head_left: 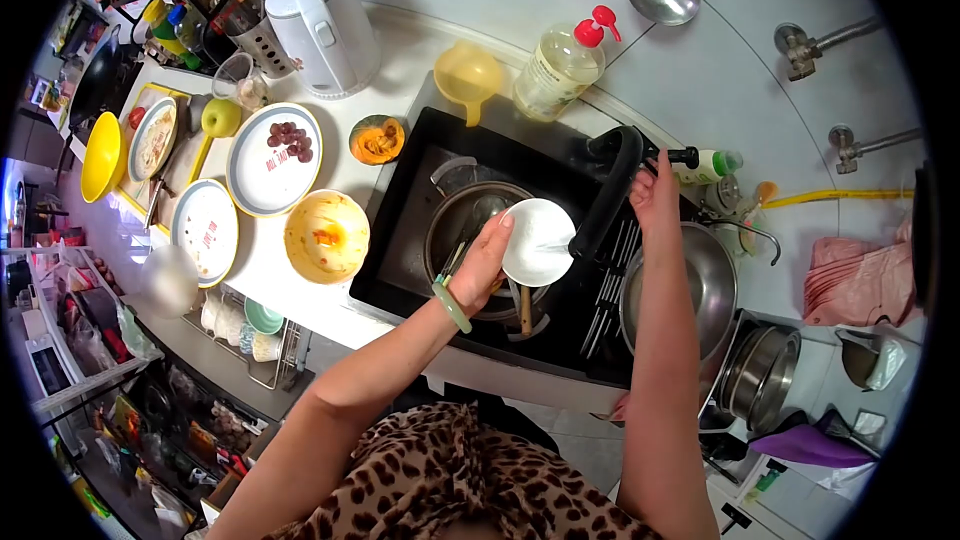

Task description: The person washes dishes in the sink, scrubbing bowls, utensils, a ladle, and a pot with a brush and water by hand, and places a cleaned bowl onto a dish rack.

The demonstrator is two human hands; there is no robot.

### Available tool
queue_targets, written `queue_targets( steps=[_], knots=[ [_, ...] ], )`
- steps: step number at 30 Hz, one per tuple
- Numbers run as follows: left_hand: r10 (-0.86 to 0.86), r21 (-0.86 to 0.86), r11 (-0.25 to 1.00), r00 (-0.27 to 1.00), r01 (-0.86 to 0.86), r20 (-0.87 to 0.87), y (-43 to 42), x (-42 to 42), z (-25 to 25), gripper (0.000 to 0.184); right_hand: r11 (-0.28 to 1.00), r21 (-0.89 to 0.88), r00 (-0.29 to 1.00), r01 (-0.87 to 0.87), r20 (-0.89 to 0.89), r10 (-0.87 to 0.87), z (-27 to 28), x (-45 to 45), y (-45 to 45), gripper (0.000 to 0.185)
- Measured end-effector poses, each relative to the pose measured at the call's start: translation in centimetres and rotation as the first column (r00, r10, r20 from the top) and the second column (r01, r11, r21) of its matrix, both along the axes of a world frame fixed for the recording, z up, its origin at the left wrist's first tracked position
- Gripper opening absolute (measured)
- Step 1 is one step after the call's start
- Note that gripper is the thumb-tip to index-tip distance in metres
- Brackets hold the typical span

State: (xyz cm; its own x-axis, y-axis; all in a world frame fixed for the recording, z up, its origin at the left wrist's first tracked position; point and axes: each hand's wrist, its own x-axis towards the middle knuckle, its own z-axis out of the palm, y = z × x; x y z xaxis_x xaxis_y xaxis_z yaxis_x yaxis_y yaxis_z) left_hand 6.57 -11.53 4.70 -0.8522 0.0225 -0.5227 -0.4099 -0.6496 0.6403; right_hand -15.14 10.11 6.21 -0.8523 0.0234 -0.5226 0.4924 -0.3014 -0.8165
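My left hand (482, 262) grips a small white bowl (535, 265) by its side and holds it below the spout of the black faucet (612, 195). A pale streak, seemingly water, runs from the spout into the bowl. My right hand (656, 198) is up at the faucet's handle (683, 156), its fingers closed around it; part of the grip is hidden. Beneath the bowl, a metal pot (437, 228) with utensils in it stands in the black sink (368, 265).
A steel basin (707, 285) sits right of the sink's black rack (608, 305). Behind are a soap bottle (560, 70) and a yellow strainer (468, 75). Left stand a stained bowl (327, 240), a cut pumpkin (377, 140), a plate with grapes (262, 180) and a kettle (320, 35).
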Motion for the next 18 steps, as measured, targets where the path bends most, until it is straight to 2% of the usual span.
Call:
queue_targets(
  steps=[2,3,4,5,6,7,8,9,10,12,13,14,15,16,18],
  knots=[
    [0.030,-0.010,0.999,1.000,-0.030,-0.001,0.0,-0.2,0.0,0.051,0.999,-0.027,0.998,-0.041,0.046,0.042,0.4,2.4,-0.3,0.034],
    [0.048,-0.013,0.999,0.999,-0.048,0.000,-0.1,-0.3,0.2,0.049,0.944,0.276,0.977,-0.184,-0.056,0.207,0.2,4.2,-0.5,0.031],
    [0.066,-0.015,0.998,0.998,-0.066,0.002,-0.2,-0.5,0.4,0.048,0.782,0.562,0.917,-0.269,-0.099,0.387,-0.2,6.8,-1.2,0.028],
    [0.086,-0.019,0.996,0.996,-0.086,0.008,-0.2,-0.5,0.5,0.047,0.599,0.776,0.781,-0.198,-0.244,0.575,0.9,10.8,-3.2,0.026],
    [0.108,-0.031,0.994,0.994,-0.109,-0.035,0.1,-0.5,-0.4,0.048,0.417,0.840,0.640,-0.347,-0.113,0.760,3.5,14.1,-5.6,0.028],
    [0.130,-0.051,0.990,0.989,-0.134,-0.077,0.6,-0.6,-2.0,0.048,0.296,0.938,0.410,-0.180,-0.202,0.890,2.8,17.2,-6.4,0.030],
    [0.156,-0.081,0.983,0.980,-0.167,-0.122,0.8,-0.8,-3.4,0.048,0.184,0.959,0.244,-0.214,-0.130,0.961,3.2,19.0,-8.0,0.032],
    [0.195,-0.038,0.979,0.972,-0.202,-0.131,1.1,-1.0,-4.3,0.044,0.169,0.973,0.228,-0.154,-0.132,0.965,2.1,20.0,-8.5,0.033],
    [0.164,-0.142,0.972,0.973,-0.188,-0.162,1.0,-0.8,-4.2,0.043,0.159,0.983,0.210,-0.094,-0.137,0.968,0.4,20.7,-9.3,0.034],
    [0.038,-0.343,0.935,0.987,-0.091,-0.156,0.6,-0.8,-7.8,0.041,-0.077,0.996,0.094,-0.044,0.081,0.992,-2.5,18.9,-7.2,0.037],
    [-0.058,-0.517,0.856,0.991,-0.015,-0.124,0.0,-0.5,-7.1,0.041,-0.004,0.997,0.061,0.083,-0.001,0.998,-4.2,18.0,-5.4,0.035],
    [-0.150,-0.667,0.742,0.986,0.063,-0.073,-0.3,-0.5,-6.4,0.041,0.049,0.999,0.055,-0.003,-0.048,0.997,-4.8,17.4,-4.4,0.032],
    [-0.070,-0.587,0.810,0.994,0.007,-0.084,0.3,-0.8,-7.5,0.039,0.059,0.996,0.026,0.070,-0.061,0.998,-4.2,17.2,-5.2,0.032],
    [0.015,-0.478,0.878,1.000,-0.018,-0.011,0.4,-1.2,-6.3,0.043,0.065,0.988,0.003,0.141,-0.066,0.998,-3.3,17.2,-5.7,0.032],
    [0.214,-0.158,0.964,0.977,-0.215,-0.022,2.3,-1.4,-5.7,0.047,0.090,0.988,0.361,-0.127,-0.038,0.932,-4.3,19.7,-8.2,0.032]
  ],
)
